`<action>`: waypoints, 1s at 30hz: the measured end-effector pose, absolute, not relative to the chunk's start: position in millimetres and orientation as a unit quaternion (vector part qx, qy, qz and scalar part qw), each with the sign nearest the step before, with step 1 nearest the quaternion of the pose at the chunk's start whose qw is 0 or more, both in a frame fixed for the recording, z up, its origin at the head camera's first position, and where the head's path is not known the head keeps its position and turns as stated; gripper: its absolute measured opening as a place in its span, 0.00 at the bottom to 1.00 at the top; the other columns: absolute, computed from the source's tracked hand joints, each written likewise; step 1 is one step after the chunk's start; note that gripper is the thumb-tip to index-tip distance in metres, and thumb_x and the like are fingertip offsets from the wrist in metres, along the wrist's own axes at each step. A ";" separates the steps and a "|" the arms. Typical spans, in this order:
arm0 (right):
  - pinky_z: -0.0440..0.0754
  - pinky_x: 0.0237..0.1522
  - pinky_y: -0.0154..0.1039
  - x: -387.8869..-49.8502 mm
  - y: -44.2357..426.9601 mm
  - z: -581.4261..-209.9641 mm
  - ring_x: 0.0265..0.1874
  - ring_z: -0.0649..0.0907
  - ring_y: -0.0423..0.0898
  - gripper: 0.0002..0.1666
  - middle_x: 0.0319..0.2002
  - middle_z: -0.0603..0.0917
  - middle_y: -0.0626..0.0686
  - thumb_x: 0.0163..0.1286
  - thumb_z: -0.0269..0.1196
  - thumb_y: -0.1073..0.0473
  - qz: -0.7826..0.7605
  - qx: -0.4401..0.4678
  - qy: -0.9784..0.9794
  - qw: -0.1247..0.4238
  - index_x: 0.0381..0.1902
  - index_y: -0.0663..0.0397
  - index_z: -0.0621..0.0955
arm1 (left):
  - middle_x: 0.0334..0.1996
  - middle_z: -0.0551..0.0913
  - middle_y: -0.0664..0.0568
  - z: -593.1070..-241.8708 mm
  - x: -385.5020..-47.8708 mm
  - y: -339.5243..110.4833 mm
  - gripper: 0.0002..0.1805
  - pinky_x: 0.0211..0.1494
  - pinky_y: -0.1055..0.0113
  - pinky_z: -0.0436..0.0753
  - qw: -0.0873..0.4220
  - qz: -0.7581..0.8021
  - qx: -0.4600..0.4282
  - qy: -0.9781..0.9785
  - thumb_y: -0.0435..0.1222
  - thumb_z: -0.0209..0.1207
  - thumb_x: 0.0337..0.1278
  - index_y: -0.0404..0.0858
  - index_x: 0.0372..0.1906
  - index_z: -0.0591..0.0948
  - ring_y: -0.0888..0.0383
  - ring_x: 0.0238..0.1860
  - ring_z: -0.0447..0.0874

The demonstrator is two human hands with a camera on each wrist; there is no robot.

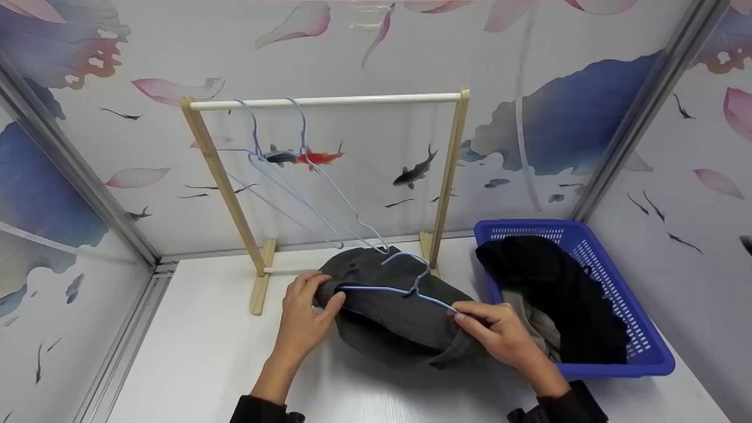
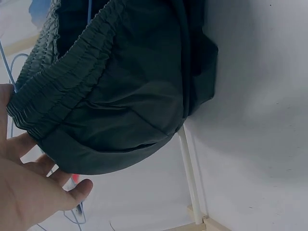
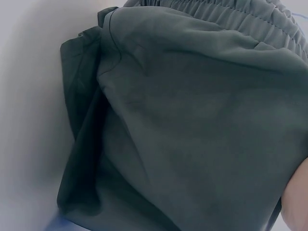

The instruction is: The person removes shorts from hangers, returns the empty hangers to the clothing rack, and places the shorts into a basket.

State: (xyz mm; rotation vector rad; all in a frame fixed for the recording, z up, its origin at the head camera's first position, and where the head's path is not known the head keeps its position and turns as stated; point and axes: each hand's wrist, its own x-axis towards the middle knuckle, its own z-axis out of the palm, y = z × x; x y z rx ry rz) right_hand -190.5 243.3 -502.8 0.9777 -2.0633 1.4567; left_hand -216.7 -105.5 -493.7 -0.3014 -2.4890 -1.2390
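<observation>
Dark grey shorts (image 1: 388, 329) with a gathered elastic waistband (image 2: 72, 72) are held up over the white table, waist opening toward me. A blue wire hanger (image 1: 376, 288) lies across the opening, its hook upward and its left end inside the waistband. With thumb and fingers on either side, my left hand (image 1: 305, 317) grips the left edge of the waistband. My right hand (image 1: 499, 332) pinches the hanger near its right end, beside the cloth. In the right wrist view the shorts (image 3: 192, 120) fill most of the picture, and only a bit of that hand shows.
Behind the shorts stands a wooden rack with a white rail (image 1: 376, 100); two blue wire hangers (image 1: 302, 126) hang on its left part. A blue plastic basket (image 1: 646, 352) at the right contains black clothing (image 1: 558, 294) and a greyish-beige cloth (image 1: 531, 323). Patterned walls enclose the table (image 1: 194, 352).
</observation>
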 end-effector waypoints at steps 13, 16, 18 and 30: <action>0.83 0.43 0.25 -189.2 241.8 -500.6 0.41 0.88 0.36 0.16 0.39 0.91 0.57 0.61 0.66 0.82 0.525 0.335 -0.755 0.203 0.42 0.63 0.89 | 0.45 0.84 0.47 -494.9 -217.5 -105.2 0.14 0.62 0.43 0.74 0.206 -0.398 -0.139 -0.883 0.44 0.65 0.65 0.37 0.45 0.82 0.47 0.49 0.81; 0.83 0.42 0.25 -190.0 241.7 -501.2 0.39 0.88 0.36 0.15 0.38 0.91 0.57 0.61 0.66 0.81 0.524 0.334 -0.757 0.202 0.41 0.63 0.89 | 0.43 0.85 0.49 -495.7 -216.8 -105.3 0.13 0.58 0.45 0.76 0.208 -0.387 -0.140 -0.887 0.44 0.65 0.65 0.39 0.43 0.82 0.49 0.46 0.81; 0.83 0.42 0.25 -190.0 241.6 -501.6 0.39 0.88 0.36 0.15 0.38 0.91 0.57 0.61 0.66 0.82 0.522 0.334 -0.758 0.204 0.41 0.64 0.89 | 0.41 0.85 0.50 -496.8 -216.6 -105.6 0.12 0.53 0.47 0.78 0.214 -0.378 -0.142 -0.889 0.44 0.65 0.65 0.40 0.42 0.82 0.50 0.44 0.81; 0.82 0.37 0.24 -188.3 243.3 -506.2 0.35 0.87 0.35 0.20 0.37 0.91 0.56 0.60 0.65 0.84 0.535 0.318 -0.751 0.219 0.42 0.59 0.90 | 0.38 0.86 0.53 -497.3 -212.1 -104.7 0.12 0.50 0.50 0.76 0.223 -0.374 -0.146 -0.888 0.47 0.63 0.68 0.42 0.40 0.84 0.53 0.41 0.80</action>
